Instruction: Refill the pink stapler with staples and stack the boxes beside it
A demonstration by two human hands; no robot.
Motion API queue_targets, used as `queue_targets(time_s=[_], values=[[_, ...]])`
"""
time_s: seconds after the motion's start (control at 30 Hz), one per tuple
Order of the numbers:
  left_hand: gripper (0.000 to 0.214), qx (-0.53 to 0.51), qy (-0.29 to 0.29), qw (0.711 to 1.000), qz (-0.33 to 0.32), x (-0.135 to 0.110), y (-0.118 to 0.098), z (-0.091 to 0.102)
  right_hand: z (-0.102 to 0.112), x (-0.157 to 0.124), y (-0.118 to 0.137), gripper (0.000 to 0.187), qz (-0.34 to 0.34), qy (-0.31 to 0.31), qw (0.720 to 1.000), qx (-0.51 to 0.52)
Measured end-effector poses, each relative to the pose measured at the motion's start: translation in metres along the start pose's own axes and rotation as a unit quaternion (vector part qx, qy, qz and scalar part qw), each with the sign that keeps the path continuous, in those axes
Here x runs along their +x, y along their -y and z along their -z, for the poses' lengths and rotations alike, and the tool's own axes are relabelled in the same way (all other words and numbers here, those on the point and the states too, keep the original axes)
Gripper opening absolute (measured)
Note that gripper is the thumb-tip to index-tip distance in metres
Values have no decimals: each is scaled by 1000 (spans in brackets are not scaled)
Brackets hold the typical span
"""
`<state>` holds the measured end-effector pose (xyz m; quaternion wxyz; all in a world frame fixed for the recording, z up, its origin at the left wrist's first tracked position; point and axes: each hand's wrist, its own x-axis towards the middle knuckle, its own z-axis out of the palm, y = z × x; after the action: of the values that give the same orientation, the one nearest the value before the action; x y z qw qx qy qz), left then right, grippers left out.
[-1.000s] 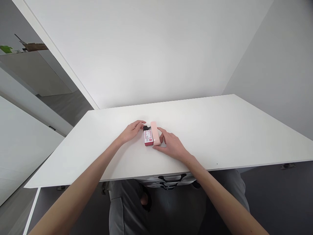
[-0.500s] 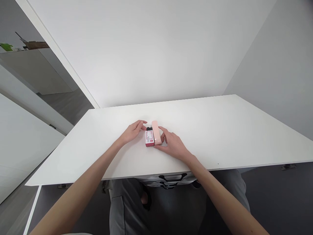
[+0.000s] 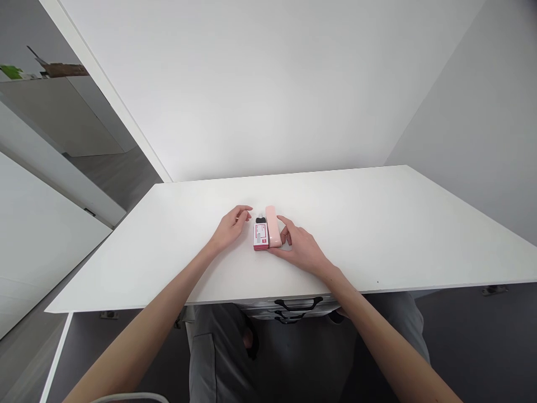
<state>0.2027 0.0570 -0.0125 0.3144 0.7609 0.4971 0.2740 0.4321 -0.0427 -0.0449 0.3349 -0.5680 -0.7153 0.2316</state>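
A pale pink stapler lies on the white table, pointing away from me. A small red and white box lies flat against its left side. A small black part shows at the box's far end. My right hand grips the stapler from the right, with the thumb at its near end and the fingers along its side. My left hand rests on the table just left of the box, fingers loosely curved and apart, holding nothing.
A wall rises right behind the table's far edge. Black drawer handles show under the near edge, above my lap. On the left are a floor gap and a shelf holding a box.
My left hand has drawn slightly back from the black part and the box. The right hand stays on the stapler. The view has shifted a little.
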Motion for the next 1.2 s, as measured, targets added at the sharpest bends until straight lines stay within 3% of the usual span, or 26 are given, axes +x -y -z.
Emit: queue_targets(time_s=[0.13,0.23,0.33,0.43,0.77,0.9,0.97,1.07,1.13,1.2], values=[[38,12,-27,999,24,-23,-3,-4,0,-1,1,80,2,0,1000,-1],[36,8,27,1000,-10,-42,-3,-5,0,-2,1,80,2,-1,1000,-1],[59,10,77,995,-65,-54,-2,-6,1,-3,2,77,4,0,1000,0],[77,25,85,993,-78,-57,-1,-7,1,-3,4,76,3,0,1000,0],[73,44,84,993,-76,-50,2,-12,-2,-11,0,81,-19,2,1000,18],[77,62,82,991,-87,-52,1,-14,-9,-31,3,84,-38,-39,995,79],[82,57,85,990,-99,-54,2,-14,-16,-46,12,77,-62,-91,987,116],[84,-12,102,989,-110,-54,10,-6,-26,-68,32,51,-67,-145,980,119],[78,-67,86,989,-97,-51,23,9,-33,-76,50,39,-31,-121,986,112],[66,-77,9,995,-57,-46,41,30,-40,-76,69,33,26,-65,992,102]])
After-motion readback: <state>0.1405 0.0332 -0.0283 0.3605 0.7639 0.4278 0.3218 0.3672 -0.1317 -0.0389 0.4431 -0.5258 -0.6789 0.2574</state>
